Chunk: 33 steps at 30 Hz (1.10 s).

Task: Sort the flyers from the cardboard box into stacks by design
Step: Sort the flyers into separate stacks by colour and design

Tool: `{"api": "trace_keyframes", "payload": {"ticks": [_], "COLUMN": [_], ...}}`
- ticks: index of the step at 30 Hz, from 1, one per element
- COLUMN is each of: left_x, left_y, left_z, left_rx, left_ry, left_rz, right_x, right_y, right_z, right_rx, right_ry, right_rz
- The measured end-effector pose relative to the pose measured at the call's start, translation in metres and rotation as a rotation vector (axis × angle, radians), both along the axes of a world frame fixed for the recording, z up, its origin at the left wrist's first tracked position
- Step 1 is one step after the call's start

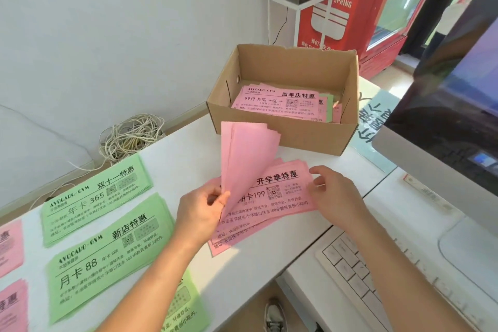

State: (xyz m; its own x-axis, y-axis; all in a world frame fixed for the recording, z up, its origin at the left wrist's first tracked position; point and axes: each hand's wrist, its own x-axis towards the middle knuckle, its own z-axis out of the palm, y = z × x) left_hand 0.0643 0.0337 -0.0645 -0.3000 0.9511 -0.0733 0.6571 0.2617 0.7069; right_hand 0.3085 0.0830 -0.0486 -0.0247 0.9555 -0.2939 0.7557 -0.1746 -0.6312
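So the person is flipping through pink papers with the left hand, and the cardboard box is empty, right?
Not quite: the cardboard box is not empty. The head view shows flyers lying in it, pink on top with a green edge peeking out. The rest is right: the left hand is lifting pink papers.

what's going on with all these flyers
A person is sorting flyers by design. The left hand holds a few pink flyers up off a fanned pink pile, while the right hand touches the pile's right edge. To the left lie green stacks, and more flyers remain in the box.
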Motion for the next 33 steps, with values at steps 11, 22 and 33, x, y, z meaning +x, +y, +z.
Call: {"api": "trace_keyframes", "payload": {"ticks": [11,22,33], "left_x": [0.008,0.011,0.007], "left_y": [-0.003,0.01,0.03], "left_z": [-0.002,0.012,0.002], "left_rx": [0.084,-0.02,-0.175], "left_ry": [0.404,0.673,0.735], "left_rz": [-0.391,-0.583,-0.49], "right_x": [-0.007,-0.001,-0.004], "right_y": [0.006,0.002,-0.007], "right_z": [-0.011,-0.006,-0.01], "right_rx": [-0.181,-0.066,0.098], "right_ry": [0.42,0.17,-0.314], "right_rz": [-0.184,-0.048,0.153]}}
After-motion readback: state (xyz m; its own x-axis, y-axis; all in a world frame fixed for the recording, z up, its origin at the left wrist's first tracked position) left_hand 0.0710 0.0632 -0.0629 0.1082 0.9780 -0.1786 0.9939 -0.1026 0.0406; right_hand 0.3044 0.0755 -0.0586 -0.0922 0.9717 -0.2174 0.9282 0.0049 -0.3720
